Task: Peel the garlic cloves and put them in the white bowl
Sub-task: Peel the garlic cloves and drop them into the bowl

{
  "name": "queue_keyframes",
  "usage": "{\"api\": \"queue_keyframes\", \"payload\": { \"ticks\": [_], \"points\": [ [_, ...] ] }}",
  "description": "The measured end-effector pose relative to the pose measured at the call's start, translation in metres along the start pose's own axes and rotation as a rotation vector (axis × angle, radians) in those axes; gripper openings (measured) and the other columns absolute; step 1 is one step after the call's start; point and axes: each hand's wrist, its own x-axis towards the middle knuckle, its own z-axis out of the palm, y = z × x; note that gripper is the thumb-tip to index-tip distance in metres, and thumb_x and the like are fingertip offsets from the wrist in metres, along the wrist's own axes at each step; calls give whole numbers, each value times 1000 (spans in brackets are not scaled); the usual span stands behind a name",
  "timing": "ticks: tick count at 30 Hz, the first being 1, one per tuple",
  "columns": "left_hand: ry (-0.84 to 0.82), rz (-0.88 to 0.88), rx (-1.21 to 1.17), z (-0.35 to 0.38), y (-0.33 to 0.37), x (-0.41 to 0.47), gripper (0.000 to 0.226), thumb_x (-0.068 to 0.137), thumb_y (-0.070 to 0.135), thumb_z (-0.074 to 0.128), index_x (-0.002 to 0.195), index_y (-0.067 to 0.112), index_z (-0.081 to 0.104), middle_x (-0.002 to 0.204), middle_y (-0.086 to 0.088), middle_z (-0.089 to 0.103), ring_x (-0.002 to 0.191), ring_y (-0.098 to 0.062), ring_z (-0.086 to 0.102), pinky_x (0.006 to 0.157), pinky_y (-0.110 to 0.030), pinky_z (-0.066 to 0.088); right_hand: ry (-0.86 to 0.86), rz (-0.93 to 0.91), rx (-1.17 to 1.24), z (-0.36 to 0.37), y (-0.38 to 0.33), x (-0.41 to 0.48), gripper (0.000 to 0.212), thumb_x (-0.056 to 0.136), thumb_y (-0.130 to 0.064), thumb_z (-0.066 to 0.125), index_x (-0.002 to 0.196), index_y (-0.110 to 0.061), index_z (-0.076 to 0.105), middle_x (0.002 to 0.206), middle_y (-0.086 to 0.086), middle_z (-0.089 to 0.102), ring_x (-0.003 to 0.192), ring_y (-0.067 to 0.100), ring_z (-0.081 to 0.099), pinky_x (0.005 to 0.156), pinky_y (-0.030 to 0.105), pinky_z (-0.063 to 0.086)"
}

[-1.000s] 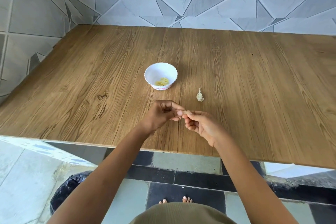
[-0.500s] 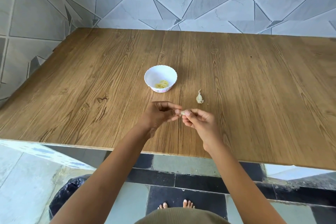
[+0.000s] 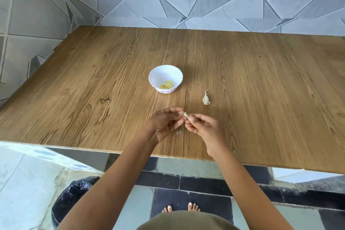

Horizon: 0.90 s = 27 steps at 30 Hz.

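Observation:
A small garlic clove (image 3: 186, 115) is pinched between the fingertips of my left hand (image 3: 166, 124) and my right hand (image 3: 203, 127), just above the wooden table (image 3: 261, 89). Most of the clove is hidden by my fingers. The white bowl (image 3: 158, 74) stands beyond my hands near the table's middle and holds a few peeled yellowish cloves (image 3: 166, 84). An unpeeled garlic piece with a curled tip (image 3: 206, 99) lies on the table to the right of the bowl. A scrap of skin (image 3: 179, 132) is in view below my hands.
A tiled wall runs along the table's far and left sides. Below the near table edge stands a black-lined bin (image 3: 74, 198) at the lower left. My bare feet (image 3: 181, 208) are on the tiled floor.
Both hands stay together on the clove, with the fingers shifted slightly. A small scrap of skin now shows just below them.

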Motion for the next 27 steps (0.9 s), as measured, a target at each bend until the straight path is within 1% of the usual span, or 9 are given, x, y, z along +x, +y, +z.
{"api": "queue_keyframes", "payload": {
  "ticks": [2,6,8,10,12,15,17,20,27],
  "points": [
    [44,149,176,-2,-2,1,13,87,-9,56,86,1,63,74,-11,68,63,-13,68,60,-17,56,19,-16,-7,0,-1,0,12,86,-1,63,86,-10,69,72,1,71,69,10,69,64,17,54],
    [158,487,975,-11,-4,5,19,86,-5,58,89,8,72,83,-2,72,78,-17,67,76,-22,55,47,-22,-10,-3,-3,2,10,83,-2,66,88,-10,70,73,0,71,70,10,69,66,18,55],
    [147,559,1220,-10,-2,2,20,86,1,61,94,12,75,95,6,72,87,-10,65,83,-20,49,49,-24,-14,-4,-2,3,11,82,-1,66,91,-7,70,74,1,72,71,10,69,66,18,55],
    [92,529,1122,-7,2,-1,15,86,8,65,96,15,74,96,6,72,85,-9,66,83,-20,49,52,-25,-7,-3,-3,2,12,82,0,66,93,-5,69,74,1,72,71,10,69,66,17,54],
    [13,465,972,-5,5,-3,11,83,14,70,93,17,73,87,1,74,79,-12,68,81,-26,54,55,-24,10,-1,-3,2,12,82,1,66,89,-8,69,72,-2,72,70,9,69,65,16,54],
    [26,477,914,-3,5,-5,9,81,7,71,88,13,72,82,-12,72,72,-17,67,76,-32,57,42,-28,-3,1,-4,0,13,83,1,64,87,-11,69,71,-2,71,69,9,69,64,16,54],
    [12,479,847,-2,5,-5,11,82,-1,69,89,7,70,82,-16,70,72,-19,65,74,-29,57,23,5,1,1,-5,0,9,84,-1,64,90,-6,69,71,1,71,69,11,69,64,17,54],
    [-61,462,772,-4,4,-6,12,80,-5,68,89,4,69,77,-7,69,70,-10,64,71,-20,55,-4,138,76,-2,-10,1,8,85,-2,63,86,-6,69,72,4,71,66,12,69,62,17,54],
    [-147,304,469,-9,4,-8,17,81,-7,64,87,8,67,76,-4,68,69,-8,66,68,-19,55,-83,275,138,0,-15,1,15,93,-2,52,82,-5,62,66,3,61,55,9,59,53,16,50]
  ]
}}
